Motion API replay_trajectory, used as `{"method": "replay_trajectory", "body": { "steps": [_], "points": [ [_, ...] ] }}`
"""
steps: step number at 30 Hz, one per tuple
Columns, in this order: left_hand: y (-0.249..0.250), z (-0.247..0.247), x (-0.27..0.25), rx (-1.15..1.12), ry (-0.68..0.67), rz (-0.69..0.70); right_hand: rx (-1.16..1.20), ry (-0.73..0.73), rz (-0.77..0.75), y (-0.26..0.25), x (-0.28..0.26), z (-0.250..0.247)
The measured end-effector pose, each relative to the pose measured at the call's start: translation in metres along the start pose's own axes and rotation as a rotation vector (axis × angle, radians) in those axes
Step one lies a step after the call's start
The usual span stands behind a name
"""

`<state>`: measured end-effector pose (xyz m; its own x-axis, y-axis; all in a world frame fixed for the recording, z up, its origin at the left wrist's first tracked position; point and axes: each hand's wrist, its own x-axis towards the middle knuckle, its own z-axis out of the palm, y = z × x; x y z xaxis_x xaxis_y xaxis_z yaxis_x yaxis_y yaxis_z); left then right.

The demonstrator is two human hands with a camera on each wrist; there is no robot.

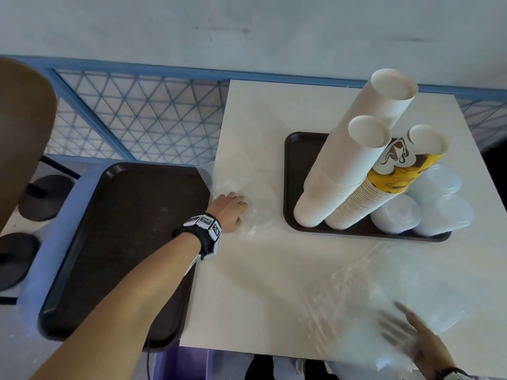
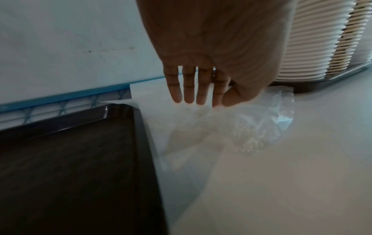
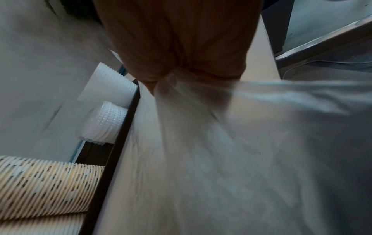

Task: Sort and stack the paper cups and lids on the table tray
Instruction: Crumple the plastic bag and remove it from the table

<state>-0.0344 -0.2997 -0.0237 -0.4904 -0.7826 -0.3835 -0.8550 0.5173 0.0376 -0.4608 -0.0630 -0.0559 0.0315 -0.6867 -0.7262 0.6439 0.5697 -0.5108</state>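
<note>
On the white table a dark brown tray [image 1: 297,163] carries two tall white cup stacks [image 1: 343,165], a yellow patterned cup stack [image 1: 384,185] and stacks of translucent lids [image 1: 395,218]. All the cup stacks stand upside down. My left hand [image 1: 233,209] is at the table's left edge, well left of the tray. In the left wrist view its thumb and forefinger [image 2: 218,95] pinch a small crumpled clear plastic bag [image 2: 251,127]. My right hand [image 1: 406,333], blurred at the near right, grips a large clear plastic bag [image 3: 241,143] bunched in its fingers.
A second dark tray [image 1: 123,242] with nothing on it lies on a lower surface left of the table. A brown chair back [image 1: 22,133] and black round bases [image 1: 46,196] are farther left. A blue lattice fence [image 1: 137,113] runs behind.
</note>
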Motion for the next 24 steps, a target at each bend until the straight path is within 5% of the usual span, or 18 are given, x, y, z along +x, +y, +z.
{"method": "replay_trajectory", "body": {
  "steps": [1, 7, 12, 16, 21, 24],
  "points": [
    [0.006, 0.000, 0.000, 0.010, 0.022, -0.016, -0.138, 0.113, -0.023, 0.000, -0.003, 0.002],
    [0.050, 0.011, 0.007, -0.060, 0.010, -0.181, -0.135, 0.257, -0.012, 0.003, -0.011, 0.027],
    [0.066, 0.022, 0.011, -0.069, 0.023, -0.320, -0.230, 0.256, 0.031, 0.008, -0.010, 0.036],
    [0.072, 0.023, -0.010, -0.057, 0.158, -0.334, -0.323, 0.188, 0.078, 0.007, -0.012, 0.049],
    [0.095, 0.043, -0.059, -0.587, 0.129, -0.338, -0.348, 0.153, 0.119, 0.008, -0.012, 0.060],
    [0.129, 0.045, -0.088, -0.904, 0.295, -0.311, -0.323, 0.148, 0.133, 0.007, -0.011, 0.058]
  ]
}}
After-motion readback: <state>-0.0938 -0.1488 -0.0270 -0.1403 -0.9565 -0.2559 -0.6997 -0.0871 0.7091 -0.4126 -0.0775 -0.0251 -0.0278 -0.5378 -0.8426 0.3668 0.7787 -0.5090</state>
